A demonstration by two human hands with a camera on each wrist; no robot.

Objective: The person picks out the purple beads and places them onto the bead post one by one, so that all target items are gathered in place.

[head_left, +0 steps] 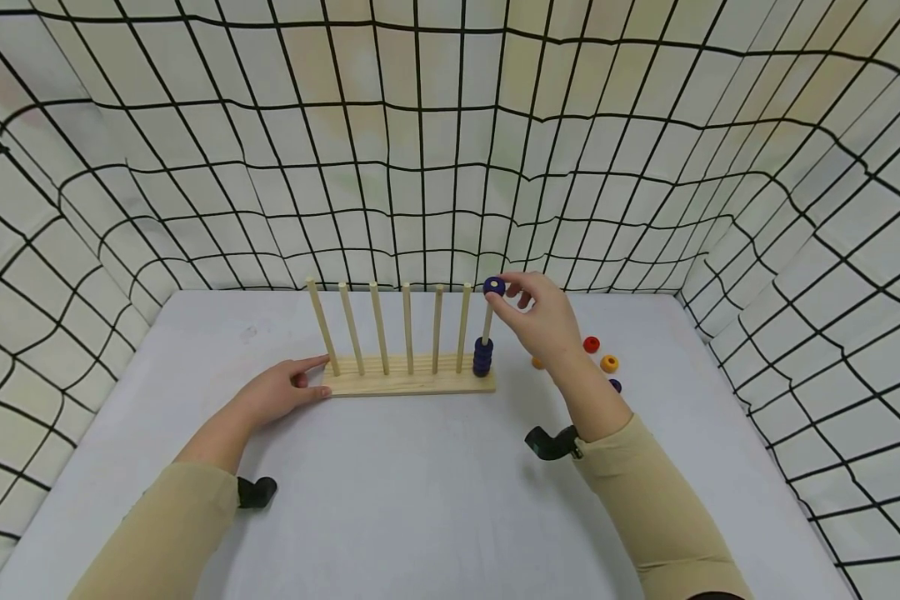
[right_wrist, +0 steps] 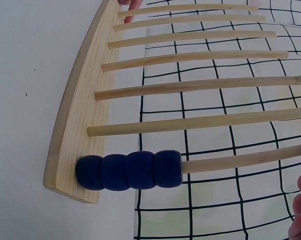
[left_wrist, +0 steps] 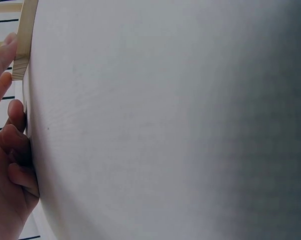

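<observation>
A wooden bead rack (head_left: 412, 385) with several upright pegs stands on the white table. My left hand (head_left: 276, 393) grips its left end, thumb at the front edge and index finger toward the back. At the rightmost peg's (right_wrist: 245, 159) top, my right hand (head_left: 547, 317) pinches a dark blue bead (head_left: 494, 286) between thumb and fingers. Pale wood shows in that bead's hole. Lower on the same peg sits a stack of several dark blue beads (right_wrist: 128, 170), touching one another and resting on the base. The other pegs carry no beads.
Right of the rack lie loose beads: a red one (head_left: 591, 344), an orange one (head_left: 609, 363), another orange bead (head_left: 537, 362) and a blue bead (head_left: 615, 385), the last two partly hidden by my right arm. Black netting (head_left: 420, 167) over white walls surrounds the table (head_left: 390, 500).
</observation>
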